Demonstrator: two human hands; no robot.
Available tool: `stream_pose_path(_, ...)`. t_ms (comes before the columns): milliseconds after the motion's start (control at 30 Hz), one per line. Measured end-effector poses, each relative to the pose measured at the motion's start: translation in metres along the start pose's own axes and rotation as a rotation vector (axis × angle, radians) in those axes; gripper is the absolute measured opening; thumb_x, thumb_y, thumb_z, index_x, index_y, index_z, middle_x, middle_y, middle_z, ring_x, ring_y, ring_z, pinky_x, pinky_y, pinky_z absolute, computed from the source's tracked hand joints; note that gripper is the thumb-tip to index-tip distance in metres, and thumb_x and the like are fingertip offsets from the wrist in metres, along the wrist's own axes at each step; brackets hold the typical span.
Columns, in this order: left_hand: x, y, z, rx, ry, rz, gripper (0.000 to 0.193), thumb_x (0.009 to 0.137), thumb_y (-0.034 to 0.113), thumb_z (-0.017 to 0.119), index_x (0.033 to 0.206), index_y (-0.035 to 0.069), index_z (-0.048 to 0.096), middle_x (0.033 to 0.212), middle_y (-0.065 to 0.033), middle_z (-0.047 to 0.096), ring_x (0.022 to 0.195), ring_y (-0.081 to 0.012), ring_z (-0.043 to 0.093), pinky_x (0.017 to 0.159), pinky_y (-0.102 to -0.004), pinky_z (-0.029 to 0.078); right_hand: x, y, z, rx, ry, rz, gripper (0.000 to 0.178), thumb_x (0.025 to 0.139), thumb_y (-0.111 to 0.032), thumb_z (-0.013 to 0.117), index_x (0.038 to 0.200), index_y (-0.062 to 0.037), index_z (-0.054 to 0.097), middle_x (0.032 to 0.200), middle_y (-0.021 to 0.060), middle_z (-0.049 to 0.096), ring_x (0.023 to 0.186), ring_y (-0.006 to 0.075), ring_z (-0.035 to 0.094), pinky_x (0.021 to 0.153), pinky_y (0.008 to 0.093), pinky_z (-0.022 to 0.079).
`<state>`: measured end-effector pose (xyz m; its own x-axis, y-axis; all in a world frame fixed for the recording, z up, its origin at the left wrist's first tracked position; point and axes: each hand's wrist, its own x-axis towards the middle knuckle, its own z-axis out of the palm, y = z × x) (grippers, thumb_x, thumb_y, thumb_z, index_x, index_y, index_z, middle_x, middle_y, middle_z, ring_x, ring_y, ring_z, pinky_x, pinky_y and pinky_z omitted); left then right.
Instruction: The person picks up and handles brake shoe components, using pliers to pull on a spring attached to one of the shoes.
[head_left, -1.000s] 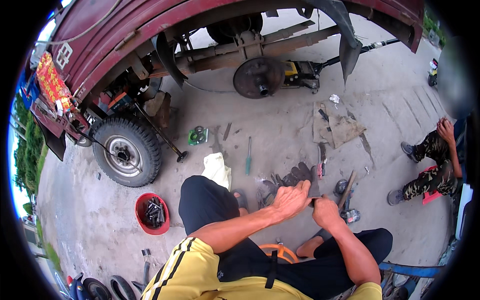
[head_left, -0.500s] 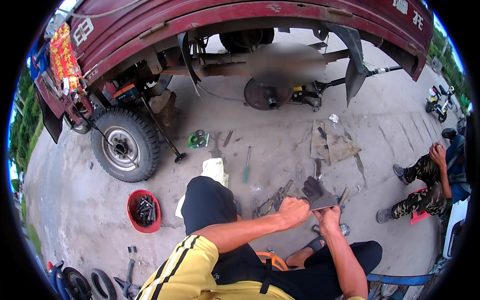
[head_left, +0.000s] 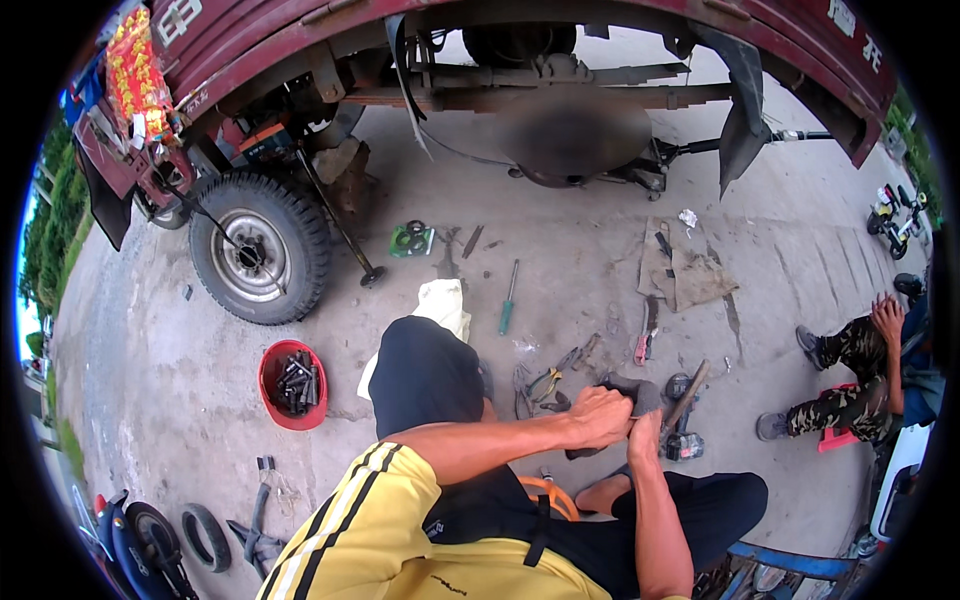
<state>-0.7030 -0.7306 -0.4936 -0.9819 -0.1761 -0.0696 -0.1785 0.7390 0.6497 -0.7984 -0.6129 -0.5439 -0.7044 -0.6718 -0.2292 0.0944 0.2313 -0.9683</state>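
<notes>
A dark grey work glove (head_left: 632, 391) is bunched between my two hands in front of my knees. My left hand (head_left: 602, 416) is closed in a fist on it, and dark cloth shows beneath this hand. My right hand (head_left: 646, 436) meets the glove at its near edge; its fingers are hidden by the glove, so whether they are inside or gripping it is unclear. Just right of my right hand lie a wooden-handled tool (head_left: 686, 394) and a cordless power tool (head_left: 684, 440). Beyond my left hand are pliers with yellow handles (head_left: 545, 382).
A maroon truck (head_left: 330, 40) stands ahead, its removed-looking wheel (head_left: 258, 255) at left. A red bowl (head_left: 292, 421) of dark metal parts sits left of my knee. A green-handled screwdriver (head_left: 508, 300) and a cloth (head_left: 700, 280) lie on the concrete. A seated person (head_left: 850, 370) is at right.
Both hands and the glove have come lower and closer to me. The glove's fingers, spread upward before, are now bunched. The view has shifted, uncovering the pliers and power tool.
</notes>
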Motion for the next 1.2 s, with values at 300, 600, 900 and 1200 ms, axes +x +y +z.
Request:
stream_pose_path(300, -0.011, 0.000, 0.003, 0.242, 0.215, 0.156, 0.026, 0.081, 0.024, 0.061, 0.071, 0.000, 0.061, 0.063, -0.0189, 0.064, 0.058, -0.0300, 0.068, 0.049, -0.0414, 0.049, -0.006, 0.012, 0.010, 0.512, -0.004, 0.483, 0.036, 0.100, -0.028, 0.043, 0.121, -0.0041, 0.060, 0.116, 0.0086, 0.064, 0.113, 0.0211, 0.060, 0.100, 0.0377, 0.047)
stream_pose_path(600, -0.015, -0.002, 0.025, 0.399, 0.210, 0.507, 0.015, 0.074, 0.017, 0.063, 0.070, 0.003, 0.058, 0.063, -0.0106, 0.063, 0.059, -0.0229, 0.067, 0.047, -0.0363, 0.049, -0.006, 0.039, 0.022, 0.726, -0.357, 0.130, 0.054, 0.100, -0.024, 0.043, 0.151, -0.0077, 0.037, 0.144, 0.0153, 0.050, 0.122, 0.0263, 0.055, 0.103, 0.0390, 0.046)
stream_pose_path(900, -0.014, -0.002, 0.017, 0.060, 0.102, 0.225, 0.024, 0.079, 0.022, 0.057, 0.073, -0.002, 0.059, 0.064, -0.0217, 0.062, 0.060, -0.0343, 0.067, 0.050, -0.0438, 0.049, 0.017, 0.007, 0.020, 0.932, 0.027, 0.345, 0.059, 0.091, 0.000, 0.058, 0.147, -0.0032, 0.042, 0.149, 0.0136, 0.045, 0.133, 0.0238, 0.048, 0.111, 0.0360, 0.040)
stream_pose_path(1200, -0.011, 0.007, 0.012, -0.064, -0.048, 0.340, 0.027, 0.081, 0.022, 0.055, 0.070, -0.003, 0.057, 0.061, -0.0238, 0.060, 0.062, -0.0407, 0.064, 0.058, -0.0483, 0.049, 0.033, 0.039, 0.005, 0.774, -0.096, 0.158, 0.056, 0.087, 0.000, 0.062, 0.141, 0.0062, 0.046, 0.131, 0.0160, 0.061, 0.121, 0.0305, 0.059, 0.102, 0.0374, 0.048)
